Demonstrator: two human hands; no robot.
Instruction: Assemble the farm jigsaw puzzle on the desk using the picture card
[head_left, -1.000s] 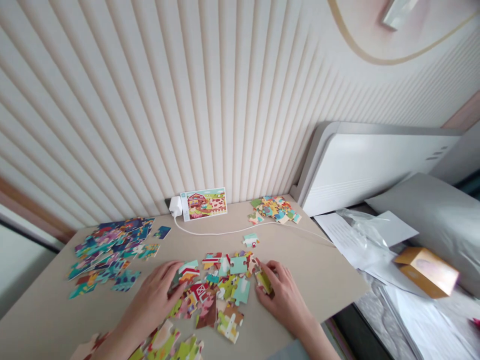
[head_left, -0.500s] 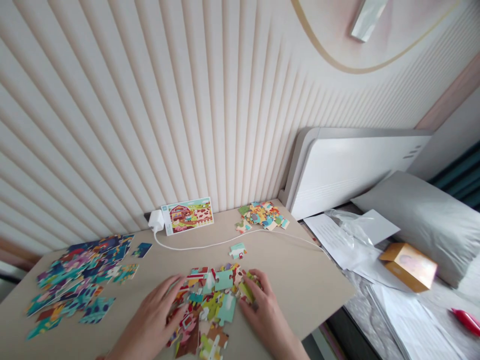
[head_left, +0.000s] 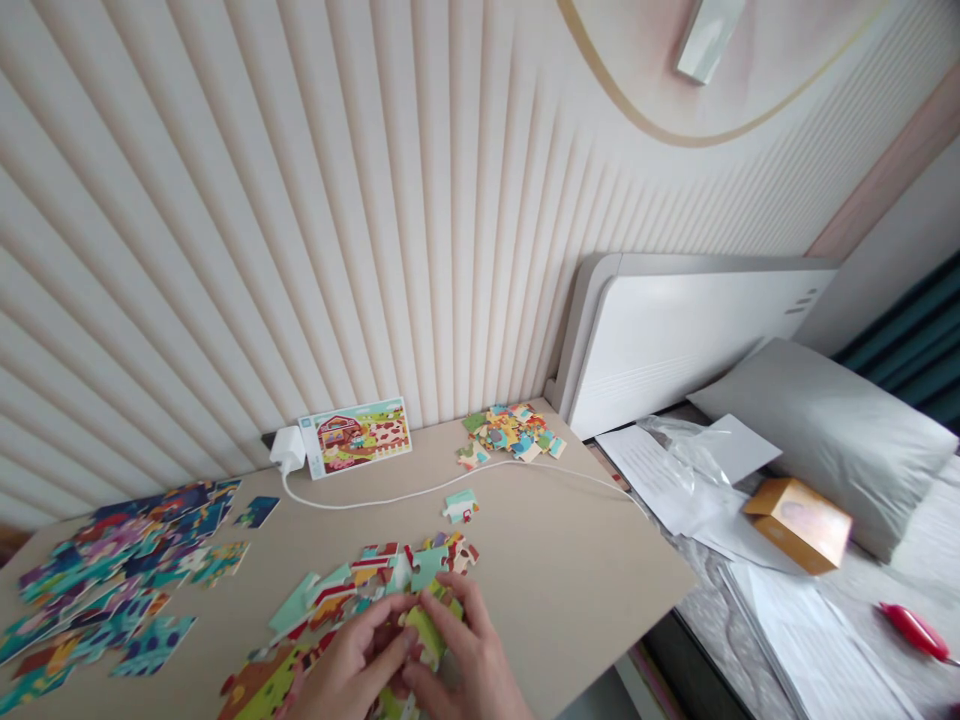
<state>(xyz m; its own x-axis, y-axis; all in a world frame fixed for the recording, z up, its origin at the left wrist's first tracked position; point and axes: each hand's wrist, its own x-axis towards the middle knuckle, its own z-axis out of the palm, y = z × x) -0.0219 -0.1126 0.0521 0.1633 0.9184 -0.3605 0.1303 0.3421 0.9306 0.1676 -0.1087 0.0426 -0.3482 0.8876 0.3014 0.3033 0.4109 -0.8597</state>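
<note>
My left hand (head_left: 360, 655) is closed over the jigsaw pile, with its thumb and forefinger at the edge of a yellow-green puzzle piece (head_left: 426, 636). From the other side, my right hand (head_left: 476, 655) grips that same piece, fingers bent over it. Around both hands lie loose farm-picture puzzle pieces (head_left: 270, 680), some overlapping, in green, red and pale blue. Part of the pile is hidden under my hands. Beyond it, a single pale-blue piece (head_left: 460, 506) lies apart. A picture card (head_left: 360, 437) of a barn and cow leans against the wall.
Dark blue and purple puzzle pieces (head_left: 127, 560) cover the table's left side. Another colourful pile (head_left: 514, 432) sits at the back right. A white cable (head_left: 390, 500) runs across the table (head_left: 570, 570) from a plug (head_left: 289, 447). On the bed are papers, an orange box (head_left: 802, 525) and a pillow (head_left: 825, 430).
My right hand has moved left with the yellow-green piece, and both hands are now close together. More of the pile shows to the left. The view has shifted slightly right.
</note>
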